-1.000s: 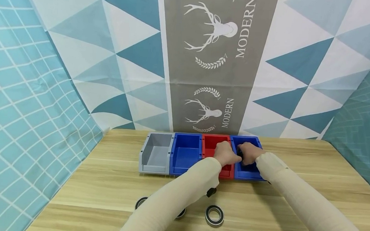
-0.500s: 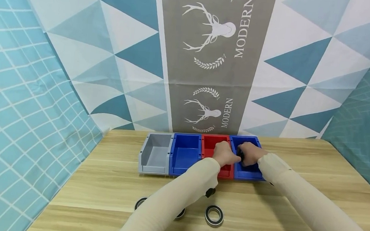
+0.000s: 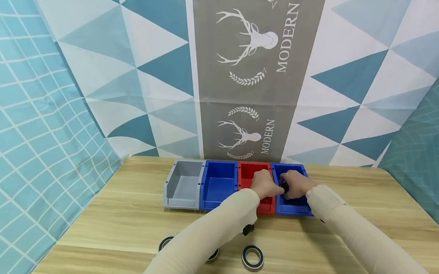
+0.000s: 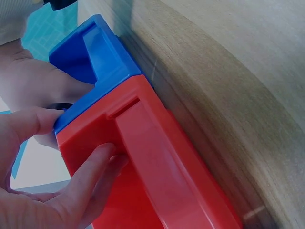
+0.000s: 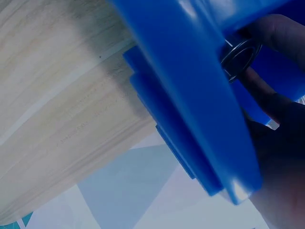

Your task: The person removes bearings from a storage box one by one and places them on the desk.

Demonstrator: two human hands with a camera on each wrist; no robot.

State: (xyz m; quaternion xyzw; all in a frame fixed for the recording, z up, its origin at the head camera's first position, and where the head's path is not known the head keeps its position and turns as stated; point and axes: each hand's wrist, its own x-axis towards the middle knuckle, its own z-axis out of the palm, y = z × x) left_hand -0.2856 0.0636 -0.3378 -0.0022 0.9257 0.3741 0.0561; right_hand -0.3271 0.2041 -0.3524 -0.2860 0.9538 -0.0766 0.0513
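Note:
My left hand [image 3: 265,184] is at the red bin [image 3: 248,170]. In the left wrist view its thumb lies over the rim beside the neighbouring blue bin [image 4: 112,57], and its other fingers reach down inside the red bin, gripping the wall between them. My right hand [image 3: 296,185] is inside the right-hand blue bin and pinches a black ball bearing [image 5: 239,58] between thumb and finger. The right wrist view shows this bearing close to the bin's inner wall; the fingers cover part of it.
Left of the red bin stand another blue bin [image 3: 220,184] and a grey bin [image 3: 185,183], all in one row. A bearing [image 3: 252,258] lies on the wooden table [image 3: 119,228]; others are partly hidden under the left sleeve [image 3: 199,243]. A patterned cloth hangs behind.
The view has shifted slightly. Both hands stay at the same bins, the right one still holding the bearing; only slight finger movement shows.

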